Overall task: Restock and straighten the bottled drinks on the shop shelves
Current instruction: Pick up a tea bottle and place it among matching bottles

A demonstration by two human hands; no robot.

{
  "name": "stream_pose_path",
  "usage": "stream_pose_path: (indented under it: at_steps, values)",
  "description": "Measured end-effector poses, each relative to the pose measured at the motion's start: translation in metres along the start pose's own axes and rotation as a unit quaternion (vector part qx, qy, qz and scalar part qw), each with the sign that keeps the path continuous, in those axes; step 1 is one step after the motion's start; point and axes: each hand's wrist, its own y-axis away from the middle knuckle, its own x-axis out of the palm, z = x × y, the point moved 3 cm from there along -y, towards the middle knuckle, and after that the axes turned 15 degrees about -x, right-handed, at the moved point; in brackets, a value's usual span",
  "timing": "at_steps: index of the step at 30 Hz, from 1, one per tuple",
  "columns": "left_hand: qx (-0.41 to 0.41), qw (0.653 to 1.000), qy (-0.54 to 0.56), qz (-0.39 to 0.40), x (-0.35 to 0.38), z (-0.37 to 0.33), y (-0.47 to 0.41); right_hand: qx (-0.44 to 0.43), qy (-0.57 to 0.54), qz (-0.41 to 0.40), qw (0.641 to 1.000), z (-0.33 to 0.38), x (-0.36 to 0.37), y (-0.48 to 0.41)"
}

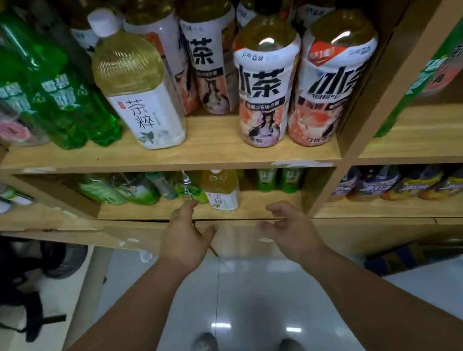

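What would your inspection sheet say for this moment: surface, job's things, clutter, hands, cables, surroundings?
Surface: wooden shelves, upper board and lower board, edge finish chipped.
Job's things: upper board holds green bottles, a white-capped tea bottle and iced tea bottles; lower board holds a small tea bottle standing forward of green-labelled bottles.
Clutter: black bag low at left.
Hands: left hand and right hand both open, holding nothing, before the lower board.
Cables: nothing seen.
Surroundings: glossy tiled floor, white box at lower right.
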Motion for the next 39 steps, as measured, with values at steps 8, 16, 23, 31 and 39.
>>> stream_pose_path:
  at_steps: [8, 16, 23, 31, 39]
  values:
    - [0.063, 0.996, 0.041, -0.051, 0.027, 0.012, -0.099, -0.048, 0.068, 0.012, 0.996, -0.005, 0.046, -0.082]
    - [0.049, 0.991, 0.111, 0.055, 0.051, 0.024, -0.124, -0.092, 0.098, 0.032, 0.99, -0.009, 0.092, -0.125]
    - [0.049, 0.979, 0.177, 0.092, 0.057, 0.028, -0.12, -0.106, 0.159, 0.015, 0.981, -0.001, 0.088, -0.127]
    - [0.034, 0.967, 0.22, 0.128, 0.058, 0.046, -0.097, -0.145, 0.161, 0.017, 0.976, -0.006, 0.094, -0.103]
    - [0.029, 0.964, 0.255, 0.068, 0.017, 0.053, -0.026, -0.177, 0.077, 0.02, 0.981, 0.016, 0.081, -0.033]
